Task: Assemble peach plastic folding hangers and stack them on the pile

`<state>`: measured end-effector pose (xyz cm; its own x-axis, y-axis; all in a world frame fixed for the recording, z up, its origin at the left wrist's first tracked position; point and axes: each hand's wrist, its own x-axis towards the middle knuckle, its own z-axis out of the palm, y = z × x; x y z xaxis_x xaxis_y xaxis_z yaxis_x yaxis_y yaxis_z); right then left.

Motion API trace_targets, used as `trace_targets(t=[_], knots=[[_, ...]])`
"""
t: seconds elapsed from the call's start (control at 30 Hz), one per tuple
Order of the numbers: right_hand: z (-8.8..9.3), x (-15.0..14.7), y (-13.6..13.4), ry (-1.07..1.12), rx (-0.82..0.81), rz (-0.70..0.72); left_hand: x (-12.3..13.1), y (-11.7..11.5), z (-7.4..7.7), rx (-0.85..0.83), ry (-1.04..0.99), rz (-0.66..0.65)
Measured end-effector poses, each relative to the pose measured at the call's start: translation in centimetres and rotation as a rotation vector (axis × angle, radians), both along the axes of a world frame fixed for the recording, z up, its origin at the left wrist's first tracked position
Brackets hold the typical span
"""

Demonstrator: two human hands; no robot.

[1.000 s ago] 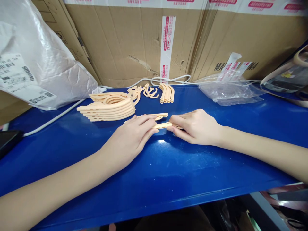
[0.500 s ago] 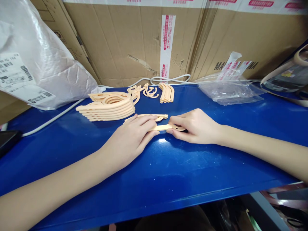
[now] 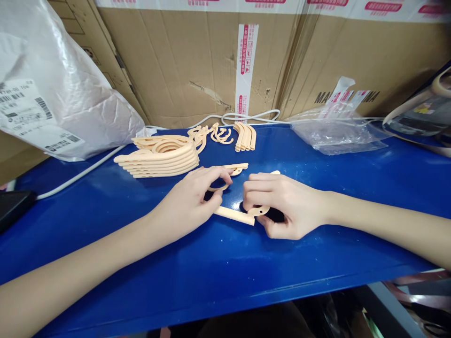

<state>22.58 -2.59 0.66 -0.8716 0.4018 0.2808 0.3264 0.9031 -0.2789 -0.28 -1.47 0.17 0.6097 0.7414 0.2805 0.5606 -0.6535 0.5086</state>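
Observation:
My left hand (image 3: 192, 202) and my right hand (image 3: 282, 204) meet at the middle of the blue table (image 3: 225, 263), both closed on a peach plastic hanger piece (image 3: 235, 216) raised a little off the surface. The left fingers pinch its curved end, the right fingers wrap its other end near a small hole. Another peach piece (image 3: 237, 167) lies flat just behind the hands. A stack of peach hanger arms (image 3: 160, 157) sits to the back left, small hooks (image 3: 220, 134) and a bundle of curved bars (image 3: 245, 136) behind it.
Cardboard boxes (image 3: 197, 61) wall off the back. A white plastic bag with labels (image 3: 52, 94) lies at the left, a clear bag (image 3: 338, 134) at the right, a white cable (image 3: 77, 174) runs along the back. A dark device (image 3: 12, 206) rests at the left edge.
Both hands have lifted the peach piece off the table and drawn it nearer to me. The right hand has turned, its fingers now curled over the piece's end.

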Motion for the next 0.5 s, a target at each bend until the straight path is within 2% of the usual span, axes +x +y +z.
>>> trace_targets(t=[0.27,0.5], knots=[[0.02,0.06,0.04,0.056,0.029,-0.010,0.10,-0.10,0.68,-0.022,-0.001,0.017],[-0.19,0.24,0.21,0.053,0.056,-0.020,-0.25,0.45,0.45,0.038,-0.073,0.032]])
